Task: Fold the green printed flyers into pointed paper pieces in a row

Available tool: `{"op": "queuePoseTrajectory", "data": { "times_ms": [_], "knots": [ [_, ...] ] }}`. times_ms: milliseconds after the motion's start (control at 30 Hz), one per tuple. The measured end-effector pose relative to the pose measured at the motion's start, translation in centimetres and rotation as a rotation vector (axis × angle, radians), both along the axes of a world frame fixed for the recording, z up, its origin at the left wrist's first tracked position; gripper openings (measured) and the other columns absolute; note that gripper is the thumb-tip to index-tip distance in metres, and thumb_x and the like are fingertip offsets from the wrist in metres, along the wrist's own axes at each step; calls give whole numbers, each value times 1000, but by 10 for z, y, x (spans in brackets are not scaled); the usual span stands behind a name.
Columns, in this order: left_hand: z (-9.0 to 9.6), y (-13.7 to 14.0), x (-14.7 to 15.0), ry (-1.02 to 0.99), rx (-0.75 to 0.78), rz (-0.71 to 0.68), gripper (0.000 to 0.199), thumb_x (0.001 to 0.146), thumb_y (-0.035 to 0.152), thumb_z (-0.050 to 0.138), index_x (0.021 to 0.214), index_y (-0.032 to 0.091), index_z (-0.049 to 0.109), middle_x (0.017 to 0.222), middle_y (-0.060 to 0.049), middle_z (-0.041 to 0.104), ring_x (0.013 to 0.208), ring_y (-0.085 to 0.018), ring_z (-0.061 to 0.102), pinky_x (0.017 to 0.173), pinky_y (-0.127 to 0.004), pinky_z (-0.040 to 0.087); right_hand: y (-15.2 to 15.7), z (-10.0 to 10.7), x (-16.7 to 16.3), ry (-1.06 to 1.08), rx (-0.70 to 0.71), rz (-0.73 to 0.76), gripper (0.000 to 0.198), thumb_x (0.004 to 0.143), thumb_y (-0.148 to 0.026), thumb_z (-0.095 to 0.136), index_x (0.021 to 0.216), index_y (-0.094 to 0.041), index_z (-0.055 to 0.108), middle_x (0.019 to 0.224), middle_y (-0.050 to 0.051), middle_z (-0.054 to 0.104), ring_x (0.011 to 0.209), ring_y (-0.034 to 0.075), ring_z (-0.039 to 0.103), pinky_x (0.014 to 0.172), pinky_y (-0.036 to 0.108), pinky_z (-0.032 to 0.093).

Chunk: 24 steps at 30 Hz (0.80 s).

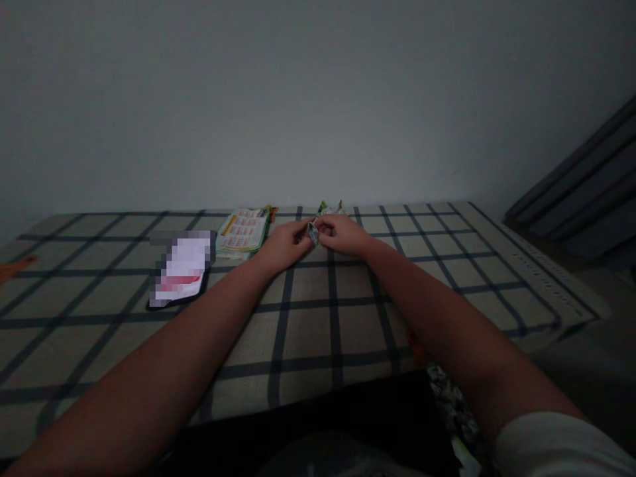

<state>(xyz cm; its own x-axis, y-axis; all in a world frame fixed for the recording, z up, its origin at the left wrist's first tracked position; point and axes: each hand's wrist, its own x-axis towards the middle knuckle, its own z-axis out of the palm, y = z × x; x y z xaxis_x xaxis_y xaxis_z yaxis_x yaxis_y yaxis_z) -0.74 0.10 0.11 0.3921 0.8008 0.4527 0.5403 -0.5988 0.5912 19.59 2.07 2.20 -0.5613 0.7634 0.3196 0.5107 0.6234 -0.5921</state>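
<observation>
Near the far side of the table, my left hand [287, 246] and my right hand [345, 233] meet over a small folded piece of printed paper [313, 232]. Both hands pinch it between thumb and fingers, one from each side. Part of the paper is hidden by the fingers. Just behind my right hand, pointed tips of more folded paper [340, 207] stick up, partly covered by the hand. Left of my left hand lies a stack of printed paper sheets [244, 230] with red and yellow print on the top one.
A phone [183, 268] with a lit, blurred screen lies at left on the checked tablecloth [308, 331]. Orange patches [17, 267] show at the left edge. A plain wall [318, 99] rises behind the table. A grey curtain [586, 159] hangs at right.
</observation>
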Motion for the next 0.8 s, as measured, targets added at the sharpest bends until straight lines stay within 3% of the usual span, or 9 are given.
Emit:
{"op": "queuePoseTrajectory", "data": {
  "times_ms": [133, 333, 500, 800],
  "knots": [
    [2, -1, 0, 6, 22, 68, 64, 88, 27, 57, 150, 12, 57, 106, -11, 80, 84, -22, 71, 85, -36, 55, 3, -5, 0, 39, 2, -12, 18, 85, -24, 61, 100, -15, 63, 84, 3, 67, 73, 16, 58, 68, 28, 40],
    [3, 1, -1, 0, 84, 10, 61, 88, 25, 50, 148, 13, 58, 126, -14, 75, 96, -24, 70, 89, -38, 53, 6, -13, -2, 156, 21, 6, 32, 85, -17, 58, 115, -20, 50, 82, -3, 63, 70, 15, 58, 65, 26, 39],
    [1, 0, 1, -64, 17, 77, 62, 88, 24, 55, 149, 13, 51, 102, -9, 74, 81, -20, 66, 79, -34, 52, 6, -13, -3, 180, -3, 50, 35, 85, -10, 52, 117, -23, 52, 70, -6, 55, 62, 13, 55, 59, 25, 37],
    [-3, 2, 3, -271, -78, 67, 25, 84, 22, 58, 108, 20, 60, 89, -2, 66, 78, -18, 64, 70, -29, 52, 6, -10, -3, 328, -181, 95, 27, 83, -9, 52, 106, -21, 60, 70, -6, 52, 61, 10, 59, 60, 21, 48]
  ]
}}
